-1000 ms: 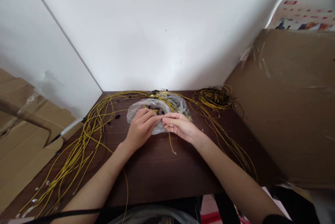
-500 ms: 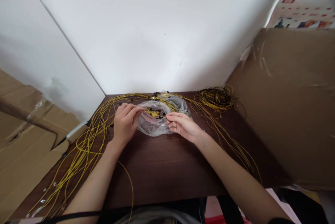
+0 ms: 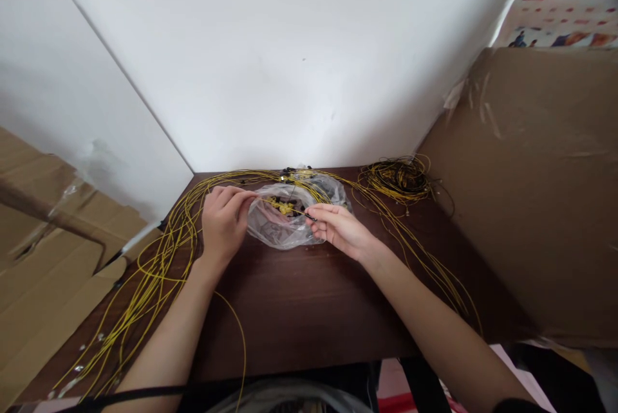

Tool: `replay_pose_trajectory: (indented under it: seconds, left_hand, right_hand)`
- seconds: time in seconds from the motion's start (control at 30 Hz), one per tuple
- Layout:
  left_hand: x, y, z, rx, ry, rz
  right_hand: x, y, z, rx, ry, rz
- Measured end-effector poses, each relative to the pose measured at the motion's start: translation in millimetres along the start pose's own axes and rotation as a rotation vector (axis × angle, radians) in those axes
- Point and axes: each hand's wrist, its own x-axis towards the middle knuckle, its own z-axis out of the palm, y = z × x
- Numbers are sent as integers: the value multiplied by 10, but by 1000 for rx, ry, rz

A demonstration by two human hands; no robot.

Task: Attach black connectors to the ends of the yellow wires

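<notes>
My left hand [image 3: 223,219] pinches a thin yellow wire [image 3: 295,211] that runs across to my right side. My right hand [image 3: 337,228] has its fingertips closed on a small black connector [image 3: 310,217] at the wire's end. Below and behind the wire lies an open clear plastic bag [image 3: 280,237] holding small yellow and black pieces [image 3: 284,206]. Part of the bag is hidden by my right hand. A loose length of yellow wire hangs from near my left wrist over the table's front edge.
Long yellow wires [image 3: 159,271] spread over the left of the dark table [image 3: 299,310]. More wires [image 3: 425,258] run down the right. A yellow and black coil [image 3: 396,179] lies at the back right. Cardboard [image 3: 535,201] stands at right and left [image 3: 43,278], with a white panel [image 3: 290,65] behind.
My left hand has moved slightly left, away from my right hand, and more of the wire shows between them. The black connector shows more clearly at my right fingertips.
</notes>
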Motion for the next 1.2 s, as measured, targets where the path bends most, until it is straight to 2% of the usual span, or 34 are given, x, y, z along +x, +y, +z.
replay_pose_trajectory:
  seconds: [0.1,0.2,0.37,0.43,0.5,0.67,1.03,1.2]
  left_hand:
    - [-6,40,1,38,-7,-21]
    - [-16,166,9,-12,-25,23]
    - [-76,441,88,-196,-189,233]
    - [-110,503,130,-261,-245,253]
    - [-138,530,163,-315,-250,215]
    - [-159,533,180,-348,-168,86]
    - [-171,533,197,-314,-169,23]
    - [-175,529,205,-295,-194,7]
  right_hand:
    - [10,29,7,7,11,-19]
    - [19,59,15,1,5,-22]
    - [25,95,18,3,-17,-16]
    - [24,100,22,11,-29,-31]
    - [22,98,31,19,-26,-37]
    - [9,76,53,28,-14,-34]
    - [21,81,32,31,20,-80]
    - [42,126,34,-146,45,-210]
